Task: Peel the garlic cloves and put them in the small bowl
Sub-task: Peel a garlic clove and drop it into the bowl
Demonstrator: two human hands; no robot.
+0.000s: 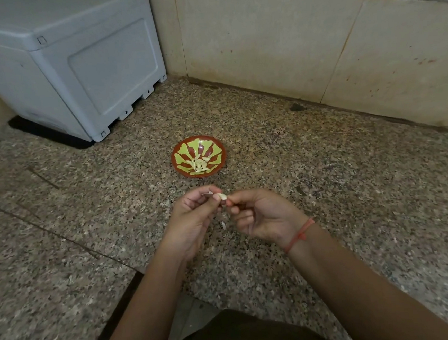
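Pinching one small pale garlic clove (221, 196) by fingertips alone, left hand (192, 222) and right hand (264, 216) risk dropping it short of the far red-and-green small bowl (212, 149).

Colours noted
Small bowl (198, 145): red-brown, yellow-green petals; pale cloves (199, 165). Surface (325, 175): speckled granite. Appliance (61, 62): grey. Wrist thread (300, 235): orange-red.

One small bowl (213, 150). Roughly ten peeled garlic cloves (198, 165) in it, too crowded for an exact count. One more clove (221, 196) pinched between two hands: left hand (192, 222), right hand (262, 216). One grey plastic box (75, 66). One red wrist thread (300, 235).
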